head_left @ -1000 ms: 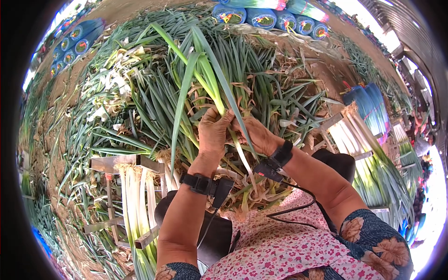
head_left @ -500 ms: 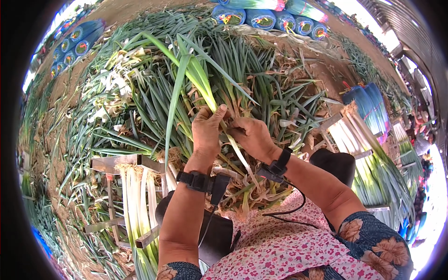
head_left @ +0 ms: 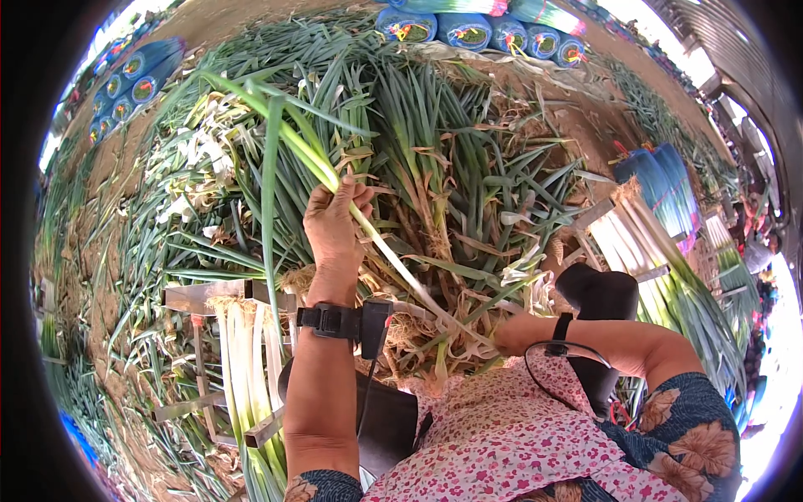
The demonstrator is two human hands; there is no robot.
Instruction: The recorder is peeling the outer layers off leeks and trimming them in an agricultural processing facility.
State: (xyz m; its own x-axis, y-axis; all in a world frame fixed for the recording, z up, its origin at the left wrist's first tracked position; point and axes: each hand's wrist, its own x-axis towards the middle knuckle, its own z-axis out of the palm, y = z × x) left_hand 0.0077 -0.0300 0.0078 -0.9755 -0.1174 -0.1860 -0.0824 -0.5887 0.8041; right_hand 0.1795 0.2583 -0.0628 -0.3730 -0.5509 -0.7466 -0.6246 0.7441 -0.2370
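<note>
My left hand (head_left: 333, 222) is closed around a green onion (head_left: 391, 259), gripping it where the green leaves meet the white stalk. Its long leaves (head_left: 272, 142) fan out up and to the left; one hangs down beside my left wrist. The pale stalk slants down to the right, toward dry, peeled skins (head_left: 468, 335) in front of my apron. My right hand (head_left: 512, 331) is low by those skins, near the stalk's lower end. Its fingers are turned away and hidden, so whether it grips a strip of skin does not show.
A heap of untrimmed green onions (head_left: 418, 109) spreads ahead. Cleaned onions lie in metal racks at left (head_left: 242, 335) and right (head_left: 627, 243). Blue-wrapped bundles (head_left: 468, 32) are stacked at the far side, more (head_left: 661, 188) at right. Each wrist wears a strap with a cable.
My right hand has left the spot beside my left hand and moved down and right toward my apron. My left hand has shifted left with the onion, baring more white stalk.
</note>
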